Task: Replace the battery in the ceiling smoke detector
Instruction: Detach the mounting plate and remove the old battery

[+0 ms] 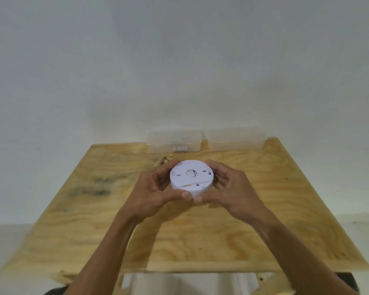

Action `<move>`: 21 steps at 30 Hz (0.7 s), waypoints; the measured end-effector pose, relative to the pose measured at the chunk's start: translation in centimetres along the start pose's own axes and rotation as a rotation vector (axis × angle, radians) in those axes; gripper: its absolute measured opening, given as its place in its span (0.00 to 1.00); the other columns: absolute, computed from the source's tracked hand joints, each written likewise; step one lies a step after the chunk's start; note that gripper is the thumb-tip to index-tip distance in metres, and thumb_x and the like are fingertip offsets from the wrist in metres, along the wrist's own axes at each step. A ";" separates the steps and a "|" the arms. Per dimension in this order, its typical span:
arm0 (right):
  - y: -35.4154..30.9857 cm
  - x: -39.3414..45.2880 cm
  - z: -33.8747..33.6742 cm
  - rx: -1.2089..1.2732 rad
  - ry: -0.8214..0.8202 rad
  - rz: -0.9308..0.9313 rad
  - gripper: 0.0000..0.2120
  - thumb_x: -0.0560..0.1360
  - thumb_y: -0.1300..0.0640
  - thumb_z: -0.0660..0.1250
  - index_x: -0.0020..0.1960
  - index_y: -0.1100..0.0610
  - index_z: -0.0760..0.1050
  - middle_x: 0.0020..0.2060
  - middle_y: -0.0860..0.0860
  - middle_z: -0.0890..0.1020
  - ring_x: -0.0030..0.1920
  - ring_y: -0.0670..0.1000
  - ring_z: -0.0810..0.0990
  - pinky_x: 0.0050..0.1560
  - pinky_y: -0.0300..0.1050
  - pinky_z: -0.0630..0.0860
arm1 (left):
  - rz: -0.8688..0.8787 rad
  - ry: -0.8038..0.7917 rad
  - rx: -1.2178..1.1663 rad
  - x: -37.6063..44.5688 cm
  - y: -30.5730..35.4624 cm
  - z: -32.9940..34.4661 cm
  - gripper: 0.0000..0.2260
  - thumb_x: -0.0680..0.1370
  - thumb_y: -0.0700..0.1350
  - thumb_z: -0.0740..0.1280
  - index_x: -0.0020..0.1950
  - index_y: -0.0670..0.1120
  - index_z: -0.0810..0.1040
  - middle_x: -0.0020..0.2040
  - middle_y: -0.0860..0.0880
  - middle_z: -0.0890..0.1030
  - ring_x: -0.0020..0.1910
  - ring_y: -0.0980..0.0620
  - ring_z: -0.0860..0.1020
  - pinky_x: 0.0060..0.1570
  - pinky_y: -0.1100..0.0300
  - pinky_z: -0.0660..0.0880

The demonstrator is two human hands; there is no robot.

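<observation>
Two bare forearms reach up from the bottom edge, uncovered as far as they show, with no sleeve on either; the left hand (156,188) and the right hand (228,188) are ungloved, fingers slender, nails short and plain; dark fabric, too cropped to identify, shows at both lower corners beside the arms

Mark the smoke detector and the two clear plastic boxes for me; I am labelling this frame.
smoke detector (191,177), head view, on its flat white back face.
left clear plastic box (175,141), head view, on its front wall.
right clear plastic box (235,140), head view, on its front wall.
</observation>
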State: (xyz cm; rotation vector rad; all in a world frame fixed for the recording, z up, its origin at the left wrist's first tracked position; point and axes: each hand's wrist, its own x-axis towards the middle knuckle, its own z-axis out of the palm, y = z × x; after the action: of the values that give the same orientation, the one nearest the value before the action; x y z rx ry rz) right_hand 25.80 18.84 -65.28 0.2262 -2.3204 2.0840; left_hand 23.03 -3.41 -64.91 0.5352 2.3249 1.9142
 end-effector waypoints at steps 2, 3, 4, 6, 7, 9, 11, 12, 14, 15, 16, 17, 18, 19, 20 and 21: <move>2.0 0.0 0.5 -0.016 0.011 0.017 0.39 0.55 0.72 0.83 0.62 0.50 0.77 0.53 0.37 0.85 0.61 0.38 0.79 0.58 0.35 0.76 | 0.011 -0.023 0.030 0.1 -1.1 0.4 0.30 0.62 0.41 0.84 0.59 0.63 0.83 0.60 0.61 0.84 0.64 0.61 0.80 0.64 0.65 0.75; 2.8 -0.1 0.7 -0.028 0.016 0.027 0.40 0.56 0.72 0.82 0.63 0.50 0.75 0.53 0.36 0.84 0.60 0.36 0.79 0.58 0.33 0.75 | 0.012 -0.043 0.028 0.1 -1.6 0.5 0.30 0.62 0.37 0.82 0.57 0.64 0.83 0.58 0.61 0.85 0.61 0.62 0.81 0.61 0.67 0.76; 3.3 0.0 0.9 -0.038 0.027 0.041 0.43 0.56 0.73 0.82 0.66 0.52 0.74 0.55 0.36 0.82 0.60 0.34 0.78 0.58 0.32 0.75 | 0.008 -0.058 0.004 0.2 -2.0 0.6 0.30 0.63 0.34 0.81 0.57 0.63 0.84 0.56 0.60 0.85 0.59 0.62 0.81 0.58 0.67 0.76; 4.1 0.3 1.3 -0.043 0.050 0.055 0.47 0.55 0.72 0.83 0.69 0.54 0.71 0.58 0.38 0.80 0.61 0.33 0.77 0.59 0.32 0.75 | -0.014 -0.074 -0.030 0.5 -2.9 0.6 0.32 0.63 0.28 0.80 0.59 0.55 0.82 0.55 0.59 0.86 0.57 0.62 0.82 0.56 0.67 0.76; 4.4 0.4 1.4 -0.043 0.052 0.049 0.47 0.54 0.72 0.83 0.69 0.53 0.70 0.59 0.39 0.79 0.60 0.33 0.77 0.59 0.31 0.74 | -0.022 -0.083 -0.038 0.7 -3.3 0.6 0.32 0.63 0.27 0.79 0.61 0.52 0.79 0.55 0.59 0.86 0.56 0.63 0.82 0.55 0.68 0.77; 4.7 0.6 1.5 -0.054 0.049 0.040 0.48 0.53 0.71 0.83 0.69 0.54 0.70 0.59 0.39 0.79 0.60 0.32 0.77 0.58 0.30 0.74 | -0.041 -0.098 -0.036 1.0 -4.1 0.3 0.34 0.63 0.25 0.78 0.63 0.51 0.77 0.57 0.59 0.86 0.59 0.62 0.81 0.56 0.68 0.76; 5.0 0.7 1.6 -0.086 0.069 0.024 0.47 0.52 0.68 0.85 0.69 0.54 0.72 0.59 0.41 0.80 0.60 0.33 0.78 0.58 0.30 0.74 | -0.055 -0.085 -0.036 1.1 -4.8 0.0 0.36 0.63 0.29 0.78 0.67 0.50 0.75 0.60 0.59 0.85 0.62 0.59 0.80 0.60 0.66 0.76; 5.1 0.7 1.6 -0.102 0.083 0.010 0.47 0.52 0.66 0.85 0.68 0.52 0.73 0.59 0.43 0.81 0.61 0.35 0.78 0.59 0.32 0.74 | -0.057 -0.077 -0.029 1.1 -5.0 -0.1 0.36 0.63 0.31 0.78 0.68 0.50 0.74 0.61 0.59 0.84 0.64 0.58 0.80 0.61 0.65 0.75; 5.2 0.7 1.8 -0.126 0.102 -0.021 0.45 0.51 0.64 0.86 0.64 0.46 0.73 0.60 0.44 0.81 0.62 0.38 0.78 0.60 0.34 0.75 | -0.062 -0.086 -0.008 1.1 -5.1 -0.1 0.36 0.64 0.31 0.78 0.69 0.50 0.73 0.62 0.58 0.84 0.65 0.58 0.80 0.63 0.63 0.75; 5.1 0.7 1.8 -0.136 0.102 -0.033 0.45 0.51 0.62 0.86 0.63 0.43 0.73 0.60 0.44 0.81 0.61 0.37 0.78 0.60 0.33 0.74 | -0.059 -0.090 0.003 1.1 -5.1 -0.2 0.36 0.64 0.32 0.78 0.69 0.49 0.73 0.63 0.58 0.84 0.65 0.57 0.79 0.64 0.62 0.75; 5.0 0.6 1.8 -0.146 0.095 -0.044 0.44 0.51 0.59 0.86 0.62 0.42 0.72 0.60 0.44 0.80 0.61 0.37 0.78 0.60 0.33 0.74 | -0.053 -0.094 0.014 1.0 -5.0 -0.3 0.36 0.65 0.32 0.78 0.70 0.49 0.73 0.64 0.57 0.83 0.66 0.57 0.79 0.66 0.60 0.75; 4.8 0.5 1.7 -0.152 0.086 -0.055 0.43 0.52 0.56 0.86 0.62 0.42 0.72 0.61 0.44 0.80 0.61 0.37 0.78 0.60 0.33 0.74 | -0.046 -0.099 0.022 1.0 -4.9 -0.3 0.36 0.65 0.32 0.79 0.70 0.50 0.73 0.64 0.57 0.83 0.67 0.56 0.79 0.67 0.59 0.74; 4.2 0.4 1.6 -0.168 0.080 -0.068 0.41 0.53 0.51 0.85 0.62 0.42 0.72 0.61 0.43 0.79 0.62 0.38 0.77 0.59 0.33 0.75 | -0.046 -0.095 0.025 0.9 -4.7 -0.3 0.37 0.65 0.33 0.80 0.69 0.52 0.73 0.64 0.57 0.83 0.66 0.57 0.79 0.67 0.60 0.74; 3.6 0.4 1.5 -0.215 0.083 -0.096 0.38 0.56 0.45 0.84 0.63 0.44 0.73 0.62 0.43 0.78 0.63 0.40 0.77 0.59 0.35 0.75 | -0.046 -0.091 0.034 0.9 -4.4 -0.2 0.37 0.64 0.34 0.82 0.67 0.55 0.74 0.63 0.59 0.83 0.66 0.59 0.79 0.66 0.62 0.75; 3.0 0.6 1.4 -0.302 0.090 -0.145 0.36 0.60 0.42 0.81 0.64 0.47 0.74 0.62 0.44 0.77 0.64 0.43 0.76 0.60 0.37 0.74 | -0.046 -0.094 0.054 0.9 -4.1 -0.2 0.36 0.62 0.38 0.83 0.65 0.58 0.74 0.62 0.61 0.83 0.64 0.61 0.80 0.64 0.64 0.75; 2.5 1.0 1.3 -0.421 0.085 -0.201 0.34 0.63 0.41 0.78 0.65 0.51 0.74 0.62 0.46 0.77 0.64 0.45 0.75 0.61 0.38 0.73 | -0.047 -0.100 0.090 1.0 -3.8 -0.1 0.37 0.60 0.41 0.84 0.65 0.59 0.74 0.60 0.63 0.83 0.63 0.62 0.80 0.62 0.66 0.76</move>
State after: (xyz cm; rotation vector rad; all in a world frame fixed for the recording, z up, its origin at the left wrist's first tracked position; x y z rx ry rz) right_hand 24.63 17.75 -67.75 0.3347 -2.4928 1.4473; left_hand 21.22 -3.74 -68.43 0.5646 2.3471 1.7287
